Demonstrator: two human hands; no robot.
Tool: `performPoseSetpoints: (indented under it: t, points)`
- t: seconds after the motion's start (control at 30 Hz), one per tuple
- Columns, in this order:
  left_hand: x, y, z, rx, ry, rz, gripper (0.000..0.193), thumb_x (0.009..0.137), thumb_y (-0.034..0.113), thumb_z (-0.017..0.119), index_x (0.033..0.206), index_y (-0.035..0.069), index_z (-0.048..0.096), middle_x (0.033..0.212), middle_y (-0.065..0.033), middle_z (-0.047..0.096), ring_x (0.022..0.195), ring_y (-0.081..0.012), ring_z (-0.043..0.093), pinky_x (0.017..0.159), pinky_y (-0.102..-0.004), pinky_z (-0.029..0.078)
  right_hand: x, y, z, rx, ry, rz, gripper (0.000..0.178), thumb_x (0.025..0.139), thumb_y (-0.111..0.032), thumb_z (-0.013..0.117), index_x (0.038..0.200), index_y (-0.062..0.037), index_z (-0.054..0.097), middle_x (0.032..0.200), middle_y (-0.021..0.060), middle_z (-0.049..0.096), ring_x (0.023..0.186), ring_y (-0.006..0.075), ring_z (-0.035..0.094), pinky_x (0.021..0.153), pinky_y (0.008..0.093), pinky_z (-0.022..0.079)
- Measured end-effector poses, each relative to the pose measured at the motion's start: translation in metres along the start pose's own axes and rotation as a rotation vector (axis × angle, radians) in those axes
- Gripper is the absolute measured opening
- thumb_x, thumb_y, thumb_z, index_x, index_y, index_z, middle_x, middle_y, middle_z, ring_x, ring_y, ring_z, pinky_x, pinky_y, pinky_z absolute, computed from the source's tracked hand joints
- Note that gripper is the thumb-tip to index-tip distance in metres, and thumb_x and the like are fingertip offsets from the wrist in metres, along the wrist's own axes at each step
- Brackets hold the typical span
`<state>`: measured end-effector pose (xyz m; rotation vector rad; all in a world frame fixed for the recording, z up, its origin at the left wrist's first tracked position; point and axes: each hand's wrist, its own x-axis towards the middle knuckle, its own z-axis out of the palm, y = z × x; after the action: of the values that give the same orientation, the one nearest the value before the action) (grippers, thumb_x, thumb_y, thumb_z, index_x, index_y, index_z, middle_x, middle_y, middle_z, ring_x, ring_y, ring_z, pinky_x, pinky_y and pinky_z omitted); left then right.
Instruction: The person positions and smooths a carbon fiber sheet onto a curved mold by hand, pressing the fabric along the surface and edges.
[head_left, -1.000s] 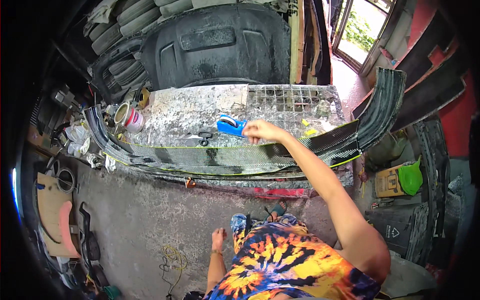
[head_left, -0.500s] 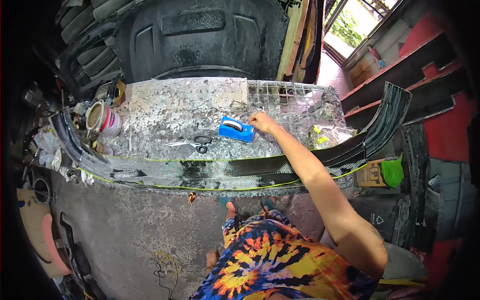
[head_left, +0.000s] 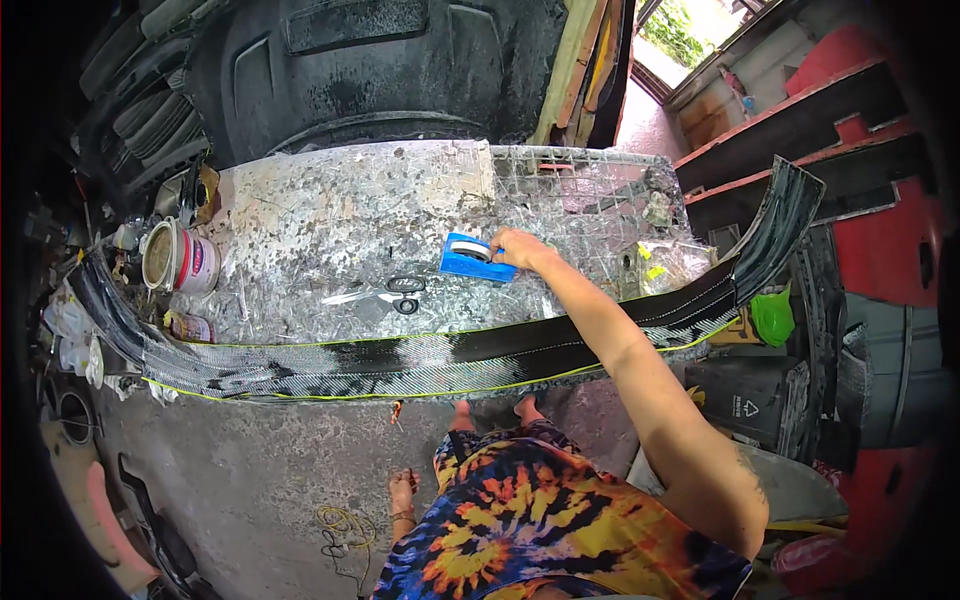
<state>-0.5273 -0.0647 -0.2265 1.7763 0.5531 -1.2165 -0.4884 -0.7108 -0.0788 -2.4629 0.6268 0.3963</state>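
Note:
My right hand (head_left: 520, 248) reaches across the table, with its fingers closed at the right end of a blue tape dispenser (head_left: 462, 266). The dispenser carries a roll of pale tape (head_left: 470, 250), and my fingertips are beside that roll. My left hand (head_left: 402, 485) hangs low by my left side over the floor, fingers loosely apart, holding nothing I can see. Left of the dispenser lie black-handled scissors (head_left: 405, 295). Between me and these things stretches a long, curved black woven-fibre panel (head_left: 470, 350) with a yellow-green line along its near edge; my right forearm passes over it.
The worn worktable (head_left: 330, 210) has an open wire grid at its right. A white and red bucket (head_left: 195, 260) stands at the left end. Behind leans a large black hood-shaped panel (head_left: 350, 80). A cardboard-side green bag (head_left: 771, 318) and a yellow cord (head_left: 345, 522) lie lower down.
My right hand has moved from just right of the dispenser onto its right end. My left hand has come further into view. The whole view has shifted slightly.

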Motion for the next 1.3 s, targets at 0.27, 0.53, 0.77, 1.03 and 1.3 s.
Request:
performPoseSetpoints:
  t: [0.27,0.53,0.77,1.03,1.3]
  points:
    - [0.012,-0.015,0.004,-0.113,-0.081,0.003,0.022,0.1,0.027,0.058,0.092,0.008,0.066,0.083,-0.0051,0.071,0.067,-0.0145,0.067,0.054,-0.0271,0.049,-0.019,-0.025,0.011,-0.204,0.149,0.101,0.025,0.085,-0.026,0.07,0.106,-0.0119,0.073,0.113,0.0129,0.069,0.108,0.033,0.065,0.093,0.0451,0.052]
    - [0.018,0.028,0.025,-0.023,-0.075,0.023,0.021,0.101,0.026,0.056,0.101,0.006,0.064,0.085,-0.0042,0.072,0.067,-0.0126,0.066,0.056,-0.0265,0.05,0.007,0.032,0.024,0.261,0.102,0.223,0.027,0.079,-0.029,0.073,0.098,-0.0105,0.076,0.103,0.0168,0.073,0.094,0.0325,0.069,0.084,0.0425,0.053]
    - [0.017,0.03,0.018,0.032,-0.036,0.008,0.022,0.102,0.028,0.055,0.101,0.009,0.064,0.086,-0.0033,0.072,0.07,-0.0126,0.067,0.057,-0.0264,0.05,0.022,0.025,0.014,0.48,-0.07,0.299,0.025,0.076,-0.026,0.07,0.09,-0.0065,0.077,0.097,0.0079,0.074,0.095,0.0216,0.065,0.088,0.0349,0.049]
    - [0.017,0.024,0.017,-0.01,-0.057,0.014,0.021,0.101,0.027,0.055,0.097,0.008,0.063,0.087,-0.0056,0.072,0.071,-0.0147,0.069,0.057,-0.0277,0.052,0.026,0.027,0.001,0.473,-0.15,0.21,0.024,0.079,-0.027,0.067,0.09,-0.008,0.076,0.091,0.0048,0.072,0.089,0.019,0.062,0.083,0.0336,0.047]
    - [0.014,0.014,0.013,-0.003,-0.04,-0.014,0.022,0.101,0.027,0.056,0.096,0.007,0.064,0.085,-0.0062,0.072,0.07,-0.015,0.069,0.057,-0.0287,0.052,0.017,0.015,-0.003,0.687,-0.147,0.146,0.016,0.08,-0.021,0.071,0.087,-0.007,0.072,0.08,0.0017,0.067,0.081,0.0143,0.059,0.079,0.0307,0.046]
